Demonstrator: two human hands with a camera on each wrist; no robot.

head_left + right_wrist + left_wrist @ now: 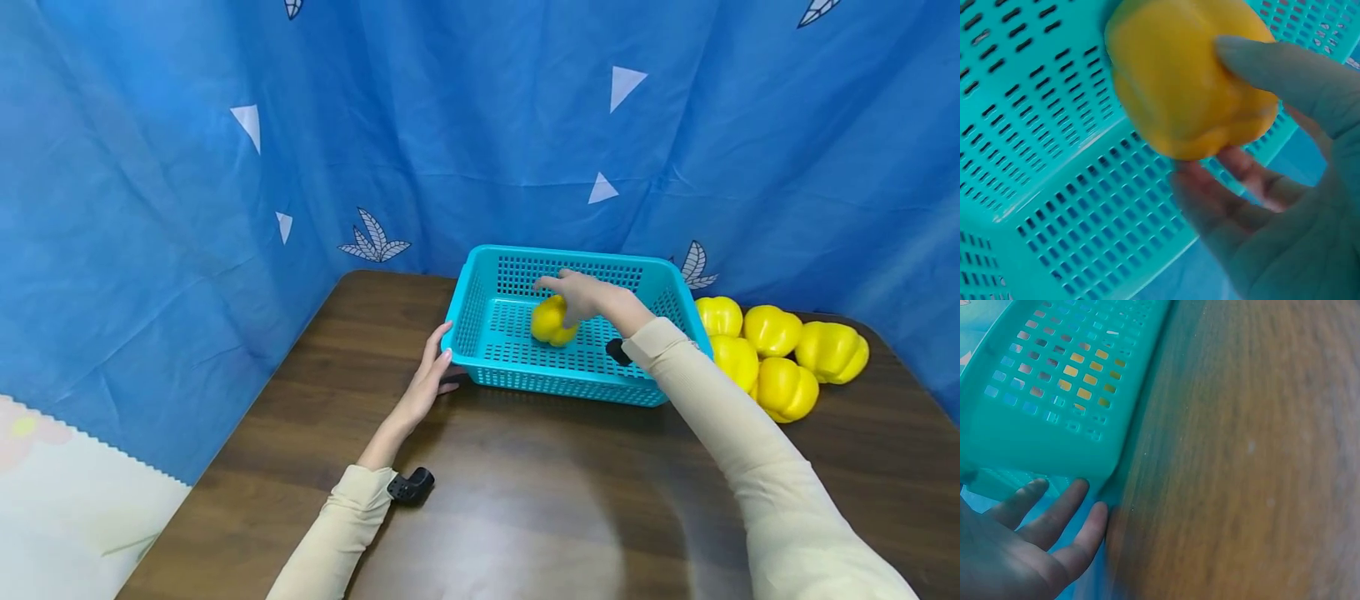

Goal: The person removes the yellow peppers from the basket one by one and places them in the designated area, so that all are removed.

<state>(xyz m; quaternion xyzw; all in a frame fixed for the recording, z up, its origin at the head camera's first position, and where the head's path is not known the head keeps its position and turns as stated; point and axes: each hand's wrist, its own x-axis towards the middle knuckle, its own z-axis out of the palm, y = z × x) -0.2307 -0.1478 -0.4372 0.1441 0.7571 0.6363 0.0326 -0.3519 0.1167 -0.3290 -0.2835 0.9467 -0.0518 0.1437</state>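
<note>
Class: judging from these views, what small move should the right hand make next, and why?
Probably open the fingers and lift away: the right hand grips the yellow pepper low inside the teal basket, which the left hand steadies.

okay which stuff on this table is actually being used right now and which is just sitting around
In use:
- yellow pepper, held by the right hand inside the basket
- teal basket, its left end touched by the straight fingers of the left hand

Lying about:
- five more yellow peppers on the table right of the basket
- blue patterned cloth behind
</note>
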